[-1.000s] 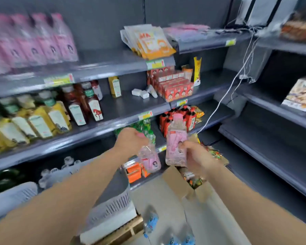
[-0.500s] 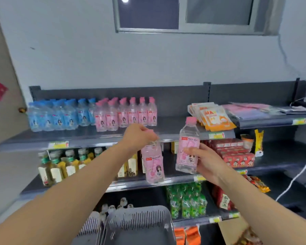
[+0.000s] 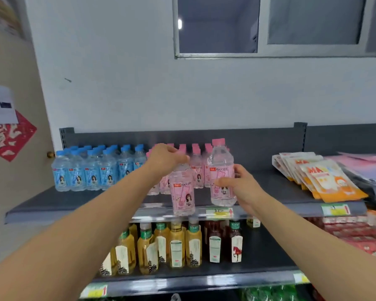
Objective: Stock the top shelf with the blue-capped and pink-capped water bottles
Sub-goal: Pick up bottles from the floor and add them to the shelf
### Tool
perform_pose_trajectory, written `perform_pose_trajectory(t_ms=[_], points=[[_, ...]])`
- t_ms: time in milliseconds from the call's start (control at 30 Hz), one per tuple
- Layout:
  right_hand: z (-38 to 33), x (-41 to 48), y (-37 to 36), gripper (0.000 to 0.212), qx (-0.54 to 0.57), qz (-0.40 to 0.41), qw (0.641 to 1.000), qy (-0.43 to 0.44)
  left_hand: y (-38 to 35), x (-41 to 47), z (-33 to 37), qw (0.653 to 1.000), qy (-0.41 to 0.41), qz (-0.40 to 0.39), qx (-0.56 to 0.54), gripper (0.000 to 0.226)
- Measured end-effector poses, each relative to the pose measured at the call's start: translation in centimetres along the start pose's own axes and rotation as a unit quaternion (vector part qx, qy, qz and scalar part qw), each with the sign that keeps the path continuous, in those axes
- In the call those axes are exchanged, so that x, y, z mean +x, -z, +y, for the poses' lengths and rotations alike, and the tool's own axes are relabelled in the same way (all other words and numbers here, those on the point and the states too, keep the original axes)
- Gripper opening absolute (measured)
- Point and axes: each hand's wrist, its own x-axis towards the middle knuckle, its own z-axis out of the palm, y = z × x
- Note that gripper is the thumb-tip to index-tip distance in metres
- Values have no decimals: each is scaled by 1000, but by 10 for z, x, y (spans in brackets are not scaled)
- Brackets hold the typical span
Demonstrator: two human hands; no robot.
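Pink-capped bottles (image 3: 182,193) upright, tops up, in grip of left hand (image 3: 165,158) and right hand (image 3: 241,186)

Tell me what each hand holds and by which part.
Left hand grips one pink bottle from above by its top; right hand holds a second pink bottle round its labelled middle.

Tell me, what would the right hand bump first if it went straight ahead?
Likely the right hand would push its peach soda bottle into the rightmost pink-capped bottles on the top shelf first, though depth is unclear.
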Motion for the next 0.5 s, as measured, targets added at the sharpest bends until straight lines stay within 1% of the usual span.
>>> perform_pose_trajectory(t_ms=[100, 133, 233, 300, 400, 500], points=[[11, 43, -16, 46, -20, -7, 1000, -2, 3, 40, -17, 1000, -8, -10, 7, 12], [16, 57, -20, 49, -23, -7, 1000, -7, 2, 54, -24, 1000, -10, -15, 13, 15], [34, 94, -31, 54, -34, -5, 999, -29, -2, 91, -44, 999, -15, -22, 18, 40], [49, 115, -37, 53, -45, 11, 998, -43, -8, 112, -56, 999, -19, -26, 21, 47], [69, 139, -43, 47, -44, 35, 996, -66, -20, 137, -74, 998, -20, -41, 38, 45], [85, 156, -47, 50, -49, 33, 994, -88, -29, 153, -88, 997, -37, -42, 54, 38]])
